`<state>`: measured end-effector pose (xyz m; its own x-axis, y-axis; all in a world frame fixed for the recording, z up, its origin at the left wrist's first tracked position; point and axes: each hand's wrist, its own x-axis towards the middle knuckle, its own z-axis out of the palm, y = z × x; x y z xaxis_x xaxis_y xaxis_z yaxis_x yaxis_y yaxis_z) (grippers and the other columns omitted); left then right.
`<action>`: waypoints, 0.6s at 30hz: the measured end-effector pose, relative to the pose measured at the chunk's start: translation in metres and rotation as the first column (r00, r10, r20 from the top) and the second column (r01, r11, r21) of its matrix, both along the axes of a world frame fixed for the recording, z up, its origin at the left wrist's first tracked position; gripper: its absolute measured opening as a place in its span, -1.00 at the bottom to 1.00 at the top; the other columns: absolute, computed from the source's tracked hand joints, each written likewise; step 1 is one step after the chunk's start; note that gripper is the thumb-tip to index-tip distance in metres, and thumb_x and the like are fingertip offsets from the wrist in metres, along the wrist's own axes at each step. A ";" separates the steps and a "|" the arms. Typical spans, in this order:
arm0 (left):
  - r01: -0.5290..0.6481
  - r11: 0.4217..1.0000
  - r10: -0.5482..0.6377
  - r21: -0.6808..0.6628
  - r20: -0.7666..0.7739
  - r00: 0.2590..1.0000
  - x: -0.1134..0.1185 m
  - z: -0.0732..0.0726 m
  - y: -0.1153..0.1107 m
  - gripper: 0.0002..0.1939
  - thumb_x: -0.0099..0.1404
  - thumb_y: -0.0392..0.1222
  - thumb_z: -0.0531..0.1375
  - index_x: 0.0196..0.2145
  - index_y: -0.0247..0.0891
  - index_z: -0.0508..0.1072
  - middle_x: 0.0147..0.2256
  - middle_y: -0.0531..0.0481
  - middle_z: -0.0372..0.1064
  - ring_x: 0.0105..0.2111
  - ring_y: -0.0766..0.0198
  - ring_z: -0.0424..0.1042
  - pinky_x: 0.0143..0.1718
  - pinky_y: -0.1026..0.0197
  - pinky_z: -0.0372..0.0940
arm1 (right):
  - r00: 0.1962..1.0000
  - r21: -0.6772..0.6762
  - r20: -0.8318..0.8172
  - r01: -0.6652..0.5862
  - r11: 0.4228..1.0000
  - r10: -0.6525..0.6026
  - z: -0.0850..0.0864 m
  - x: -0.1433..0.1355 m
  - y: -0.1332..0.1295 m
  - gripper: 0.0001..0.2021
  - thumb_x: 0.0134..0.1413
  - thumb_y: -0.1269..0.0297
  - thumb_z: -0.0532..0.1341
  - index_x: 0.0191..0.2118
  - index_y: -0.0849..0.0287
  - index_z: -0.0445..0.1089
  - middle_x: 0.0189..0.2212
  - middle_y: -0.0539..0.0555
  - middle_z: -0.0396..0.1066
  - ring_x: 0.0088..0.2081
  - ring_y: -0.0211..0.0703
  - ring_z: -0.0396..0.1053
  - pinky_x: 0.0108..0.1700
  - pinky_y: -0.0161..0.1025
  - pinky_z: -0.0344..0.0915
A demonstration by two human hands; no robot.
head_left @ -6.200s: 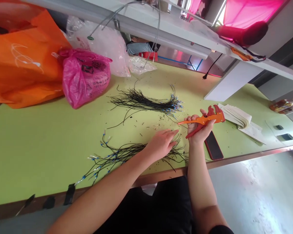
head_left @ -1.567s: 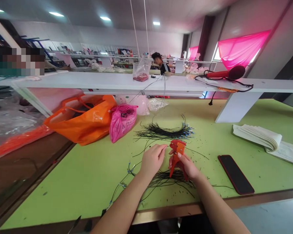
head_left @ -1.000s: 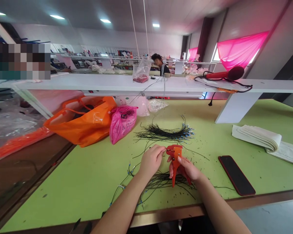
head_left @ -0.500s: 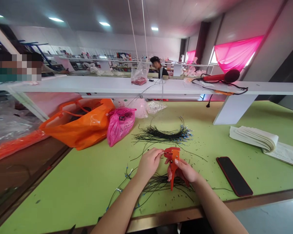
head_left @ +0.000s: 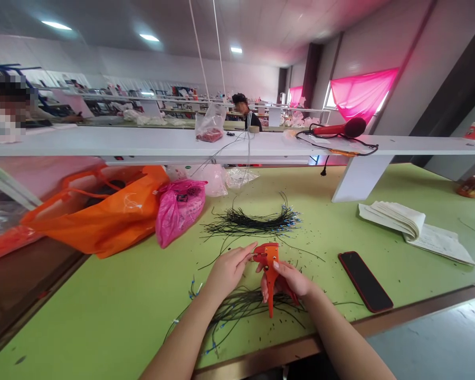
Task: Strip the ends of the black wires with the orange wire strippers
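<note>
My right hand point(head_left: 291, 279) is wrapped round the handles of orange-red wire strippers point(head_left: 271, 264), held upright with the jaws pointing left. My left hand point(head_left: 231, 266) is pinched right at those jaws. A short dark bit of black wire shows between its fingertips and the jaws; most of it is hidden by the hand. Below both hands lies a loose bundle of black wires point(head_left: 239, 306), some with blue and white ends. Beyond the strippers is a second, thicker bundle of black wires point(head_left: 257, 220), its blue-tipped ends towards the right.
A phone point(head_left: 366, 282) and a folded paper pad point(head_left: 396, 216) lie on the right. An orange bag point(head_left: 106, 221) and a pink plastic bag point(head_left: 181, 211) stand on the left. A white shelf point(head_left: 142, 141) crosses the back, bearing a red hair dryer point(head_left: 336, 129). Another person point(head_left: 251, 119) sits beyond.
The view has turned somewhat to the right. My left fingers have straightened a little against the jaws of the wire strippers, while my right hand keeps its grip on them.
</note>
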<state>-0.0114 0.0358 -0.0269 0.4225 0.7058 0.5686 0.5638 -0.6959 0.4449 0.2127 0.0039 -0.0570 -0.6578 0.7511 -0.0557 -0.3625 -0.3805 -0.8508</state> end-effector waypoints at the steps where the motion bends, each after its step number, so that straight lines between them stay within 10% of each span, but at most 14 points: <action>1: 0.020 1.000 -0.021 -0.014 -0.020 1.000 -0.002 0.001 0.000 -0.55 0.45 -0.33 -0.01 0.15 -0.16 0.51 -0.26 -0.04 0.60 -0.29 0.23 0.58 -0.21 0.22 0.48 | 1.000 -0.009 0.000 -0.005 1.000 0.005 0.000 0.000 0.000 -0.45 0.21 -0.23 0.22 -0.03 0.22 0.35 -0.44 0.13 0.55 -0.44 -0.05 0.55 -0.32 -0.14 0.46; 18: -0.001 1.000 0.002 0.006 -0.158 0.987 -0.002 0.001 -0.003 -0.62 0.48 -0.07 0.15 0.18 -0.15 0.46 -0.23 -0.04 0.59 -0.26 0.17 0.59 -0.24 0.21 0.45 | 0.994 -0.075 -0.064 -0.094 0.993 0.089 -0.002 0.000 -0.002 -0.51 0.24 -0.16 0.24 -0.08 0.24 0.35 -0.31 0.18 0.56 -0.37 -0.03 0.58 -0.26 -0.11 0.47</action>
